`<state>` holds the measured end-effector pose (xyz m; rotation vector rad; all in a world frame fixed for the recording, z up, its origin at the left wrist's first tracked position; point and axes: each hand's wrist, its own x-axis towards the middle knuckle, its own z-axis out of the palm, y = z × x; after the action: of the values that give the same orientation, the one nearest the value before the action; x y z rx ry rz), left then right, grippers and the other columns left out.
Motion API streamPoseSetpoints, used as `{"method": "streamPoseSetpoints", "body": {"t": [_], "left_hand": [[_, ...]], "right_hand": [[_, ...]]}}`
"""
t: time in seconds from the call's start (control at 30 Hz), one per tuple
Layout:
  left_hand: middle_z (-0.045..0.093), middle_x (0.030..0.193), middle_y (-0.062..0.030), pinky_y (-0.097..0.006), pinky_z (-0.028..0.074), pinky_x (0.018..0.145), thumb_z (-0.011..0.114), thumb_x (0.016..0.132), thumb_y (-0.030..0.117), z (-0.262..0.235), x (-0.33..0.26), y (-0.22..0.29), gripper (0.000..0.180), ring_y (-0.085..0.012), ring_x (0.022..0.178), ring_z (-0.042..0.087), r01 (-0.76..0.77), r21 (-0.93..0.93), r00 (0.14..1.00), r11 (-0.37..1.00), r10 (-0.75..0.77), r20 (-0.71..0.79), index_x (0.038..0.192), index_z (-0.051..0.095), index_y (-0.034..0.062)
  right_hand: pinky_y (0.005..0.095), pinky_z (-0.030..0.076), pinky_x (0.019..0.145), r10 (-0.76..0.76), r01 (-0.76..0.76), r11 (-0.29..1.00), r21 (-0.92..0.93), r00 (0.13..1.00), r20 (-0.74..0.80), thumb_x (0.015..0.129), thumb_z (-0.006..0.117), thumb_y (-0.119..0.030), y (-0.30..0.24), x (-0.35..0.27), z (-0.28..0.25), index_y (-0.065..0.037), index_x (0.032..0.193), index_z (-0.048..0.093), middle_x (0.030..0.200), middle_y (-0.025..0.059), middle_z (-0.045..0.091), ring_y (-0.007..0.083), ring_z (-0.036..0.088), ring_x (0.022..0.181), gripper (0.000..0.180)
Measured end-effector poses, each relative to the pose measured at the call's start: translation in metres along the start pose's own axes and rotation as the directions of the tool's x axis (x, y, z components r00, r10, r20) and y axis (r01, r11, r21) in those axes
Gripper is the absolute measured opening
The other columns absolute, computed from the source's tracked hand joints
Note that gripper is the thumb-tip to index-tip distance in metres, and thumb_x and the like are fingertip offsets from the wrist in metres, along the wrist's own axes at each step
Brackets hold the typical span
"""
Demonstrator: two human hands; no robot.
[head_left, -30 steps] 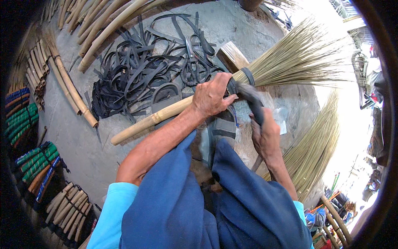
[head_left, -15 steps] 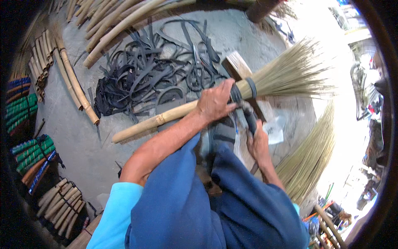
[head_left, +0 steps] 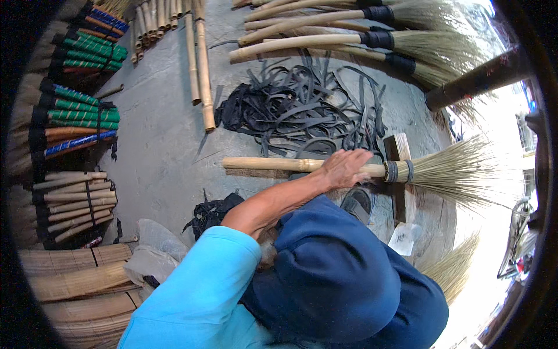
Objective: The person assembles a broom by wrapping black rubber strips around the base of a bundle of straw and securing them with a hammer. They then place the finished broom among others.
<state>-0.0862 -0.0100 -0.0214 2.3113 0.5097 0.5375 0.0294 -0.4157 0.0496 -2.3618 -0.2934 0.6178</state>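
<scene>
A grass broom with a pale bamboo handle (head_left: 261,164) lies sideways before me, its spread bristles (head_left: 459,171) pointing right. Two dark bands (head_left: 401,171) wrap the neck where handle and grass meet. My left hand (head_left: 347,168) lies over the handle just left of these bands, its fingers reaching across and closed on it. Beneath the neck stands a wooden block (head_left: 401,200). My right hand is out of sight, behind my dark blue trousers (head_left: 331,273). A sandalled foot (head_left: 357,205) shows under the handle.
Beyond the broom lies a tangled heap of black rubber strips (head_left: 290,110). Several finished brooms (head_left: 325,41) are stacked at the back, near a dark post (head_left: 476,78). Bundled handles (head_left: 81,119) line the left side. Loose grass (head_left: 456,267) lies at right.
My view has swung left and down. My left hand has slid from the bands back along the handle. My right hand, earlier near the neck with a dark elongated thing, has gone from view.
</scene>
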Motion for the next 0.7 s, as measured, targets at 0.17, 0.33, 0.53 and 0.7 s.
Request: {"method": "streamPoseSetpoints", "body": {"t": [0.17,0.33,0.53,0.7], "left_hand": [[0.071,0.142,-0.0131,-0.049,0.049,0.112,0.072,0.102,0.019,-0.042,-0.084,-0.023,0.046,-0.0326,0.131,0.068,0.046,0.082,0.992,0.996,-0.036,-0.12,0.146,0.064,0.0088],[0.075,0.135,-0.0153,-0.049,0.049,0.112,0.069,0.103,0.016,-0.079,-0.145,-0.036,0.037,-0.0326,0.126,0.071,0.216,0.09,0.941,0.972,-0.183,-0.283,0.139,0.07,0.0088],[0.08,0.116,-0.0208,-0.048,0.061,0.089,0.068,0.104,0.017,-0.119,-0.153,-0.068,0.024,-0.0397,0.107,0.078,0.479,-0.255,0.71,0.84,-0.542,-0.45,0.124,0.075,0.0054],[0.077,0.102,-0.0186,-0.052,0.059,0.084,0.073,0.103,0.019,-0.156,-0.117,-0.113,0.014,-0.0413,0.099,0.076,0.684,-0.175,0.454,0.708,-0.602,-0.657,0.109,0.073,0.0065]], "right_hand": [[0.0516,0.056,0.101,-0.136,0.2,0.949,0.245,0.957,-0.256,0.11,0.067,-0.035,-0.071,0.001,-0.082,-0.002,0.143,0.062,0.126,0.022,0.072,0.0436,0.069,0.115,0.046],[0.0511,0.057,0.106,-0.29,0.468,0.757,0.456,0.866,-0.406,0.113,0.066,-0.043,-0.171,-0.018,-0.165,-0.003,0.15,0.059,0.134,0.02,0.071,0.0423,0.069,0.122,0.055],[0.0486,0.058,0.106,-0.594,0.586,0.804,-0.101,0.782,-0.19,0.116,0.064,-0.035,-0.267,-0.114,-0.142,0.002,0.142,0.067,0.133,0.0196,0.073,0.0345,0.071,0.12,0.045],[0.0437,0.059,0.098,-0.709,0.622,0.697,-0.356,0.671,-0.216,0.116,0.064,-0.029,-0.312,-0.126,-0.104,0.004,0.125,0.076,0.118,0.0182,0.079,0.0313,0.076,0.105,0.037]]}}
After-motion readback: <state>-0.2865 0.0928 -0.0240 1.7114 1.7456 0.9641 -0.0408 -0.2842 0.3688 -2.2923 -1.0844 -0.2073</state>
